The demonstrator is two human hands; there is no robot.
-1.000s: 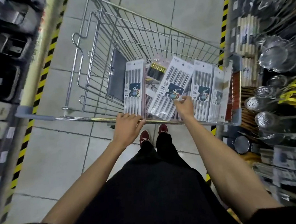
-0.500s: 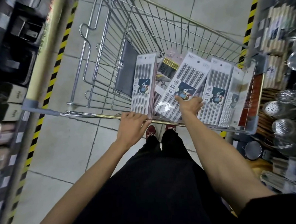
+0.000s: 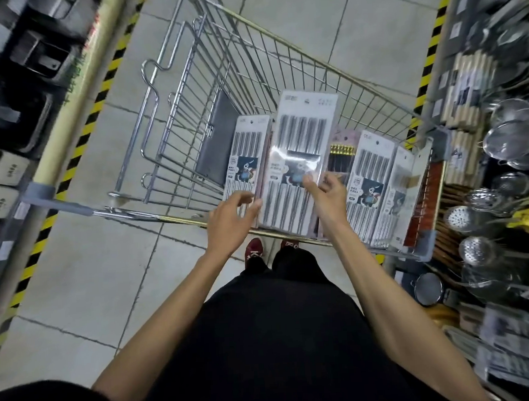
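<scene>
1. A black garment (image 3: pixel 276 337) is filling the view at 6 o'clock. Two red shoes (image 3: pixel 253 250) are showing just past it on the tiled floor (image 3: pixel 77 286).
2. The left hand (image 3: pixel 232 215) is reaching in at 11 o'clock of the shoes, fingers spread and loose, gripping nothing. Its thumb tip is lying at the lower left edge of the chopstick pack (image 3: pixel 300 149). It is blurred there, so I cannot tell if it is touching.
3. The right hand (image 3: pixel 327 197), at 3 o'clock of the left hand, is pinching the chopstick pack. The thumb is pressing on the front by the printed label and the fingers are curling round the right edge.
4. The chopstick pack is standing upright at the near end of the shopping cart (image 3: pixel 311 72). It is rising higher than its neighbours, with its lower end down at the handle rail (image 3: pixel 153 217).
5. A left pack (image 3: pixel 245 152) is leaning just beside it at 9 o'clock. Two right packs (image 3: pixel 370 176) are leaning at 3 o'clock. A gold-tipped set (image 3: pixel 342 153) is peeking out between them, further back.
6. A grey flap (image 3: pixel 220 141) is hanging inside the cart at 10 o'clock of the held pack. The wire basket is running on toward 12 o'clock.
7. Strainers (image 3: pixel 511 138) are hanging on the shelf at 3 o'clock of the view. Hazard tape (image 3: pixel 80 139) is running along the shelf base at 9 o'clock.
</scene>
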